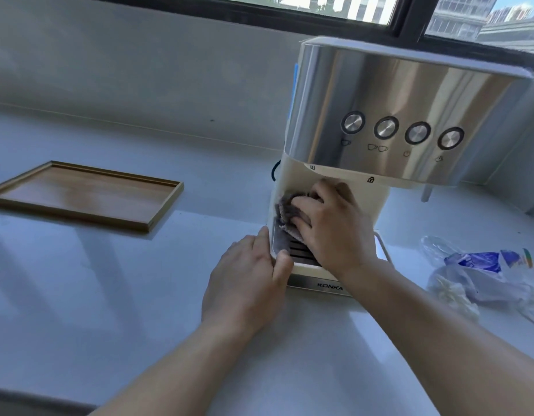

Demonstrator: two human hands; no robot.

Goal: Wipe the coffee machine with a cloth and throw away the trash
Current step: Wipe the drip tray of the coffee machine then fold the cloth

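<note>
Wooden tray (79,195) lies far left on the white surface (109,295) | left hand (244,280), grip spread flat, braces the coffee machine (394,115) at its base | right hand (331,226) presses a grey cloth (285,208) (bunched under curled fingers) against the recess above the drip grille | crumpled plastic trash (481,274) lies right of the machine.

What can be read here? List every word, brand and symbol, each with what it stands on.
"KONKA": on the metal strip at the coffee machine base front.
Single cup, double cup, power and steam symbols: under the four round buttons.
Padlock symbol: cream rim below the steel panel.
Small mark at that rim's left end: unclear.
Blue wrapper in the trash: print too blurred.
</note>
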